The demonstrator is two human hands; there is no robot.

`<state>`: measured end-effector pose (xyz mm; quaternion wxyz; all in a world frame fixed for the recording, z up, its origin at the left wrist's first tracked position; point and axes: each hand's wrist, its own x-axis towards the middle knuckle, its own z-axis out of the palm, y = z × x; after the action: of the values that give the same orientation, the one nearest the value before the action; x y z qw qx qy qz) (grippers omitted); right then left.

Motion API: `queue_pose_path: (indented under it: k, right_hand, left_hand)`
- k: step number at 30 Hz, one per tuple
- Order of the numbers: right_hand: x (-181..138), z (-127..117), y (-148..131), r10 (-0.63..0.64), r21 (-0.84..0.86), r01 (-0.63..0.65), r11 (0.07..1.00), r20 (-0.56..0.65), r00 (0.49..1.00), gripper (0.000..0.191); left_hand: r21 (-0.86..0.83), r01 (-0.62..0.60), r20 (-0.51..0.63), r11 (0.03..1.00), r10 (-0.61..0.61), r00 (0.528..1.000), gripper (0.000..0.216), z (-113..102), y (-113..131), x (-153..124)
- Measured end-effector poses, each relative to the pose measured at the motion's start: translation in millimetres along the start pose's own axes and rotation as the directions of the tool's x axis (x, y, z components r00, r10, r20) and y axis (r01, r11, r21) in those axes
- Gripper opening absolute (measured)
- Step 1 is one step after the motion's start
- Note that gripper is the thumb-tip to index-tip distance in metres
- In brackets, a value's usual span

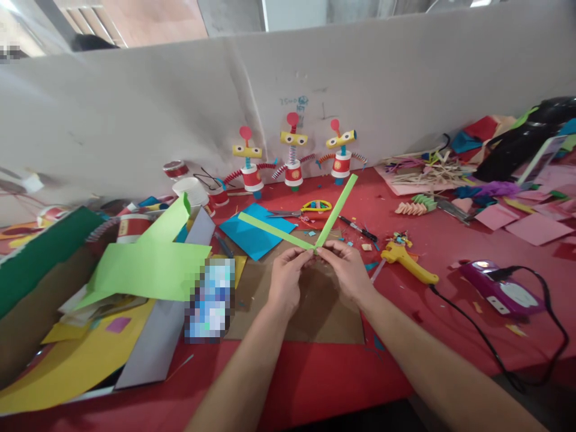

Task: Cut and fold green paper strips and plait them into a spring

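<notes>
Two light-green paper strips [333, 211] meet at their near ends in a V shape. My left hand [288, 276] pinches the meeting point from the left, thumb and fingertips pressed on the paper. From the right, my right hand [344, 267] pinches the same corner. Whether the strips are joined or one folded piece is hidden by my fingertips. Beneath my hands lies a brown cardboard sheet [315, 318]. A blue paper square [256, 231] lies beyond the left strip, with yellow-handled scissors [315, 206] partly over it.
Three paper-cup robot figures [293, 171] stand along the white partition [180, 108]. A yellow glue gun [409, 264] and its cable lie right, near a purple power strip [501, 291]. At left, a box [45, 270] holds coloured paper, including a green sheet [148, 270].
</notes>
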<state>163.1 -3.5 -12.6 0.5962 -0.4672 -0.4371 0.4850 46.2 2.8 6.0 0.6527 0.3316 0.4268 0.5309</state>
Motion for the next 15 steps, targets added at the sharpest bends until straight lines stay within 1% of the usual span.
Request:
queue_pose_path:
  k: [5, 7, 12, 15]
  right_hand:
    - [1.3, 0.2, 2.6, 0.043, 0.118, -0.044, 0.992, 0.016, 0.999, 0.014]
    - [1.4, 0.5, 2.8, 0.045, 0.133, -0.046, 0.990, 0.007, 0.999, 0.013]
    - [0.3, 0.8, 1.5, 0.004, 0.017, -0.004, 1.000, -0.036, 0.999, 0.016]
    - [-0.3, 0.4, 1.7, -0.013, -0.012, 0.012, 1.000, -0.036, 0.999, 0.015]
  left_hand:
    - [-0.111, 0.044, -0.037, 0.993, -0.048, 0.998, 0.014, 0.8, -3.0, 2.2]
    - [-0.134, 0.057, -0.041, 0.989, -0.063, 0.997, 0.014, 0.9, -3.8, 2.4]
    - [-0.112, 0.015, 0.000, 0.994, -0.015, 1.000, 0.013, 1.8, -2.8, -0.8]
    - [-0.041, -0.033, -0.018, 0.999, 0.032, 0.999, 0.011, 2.0, -3.9, -2.6]
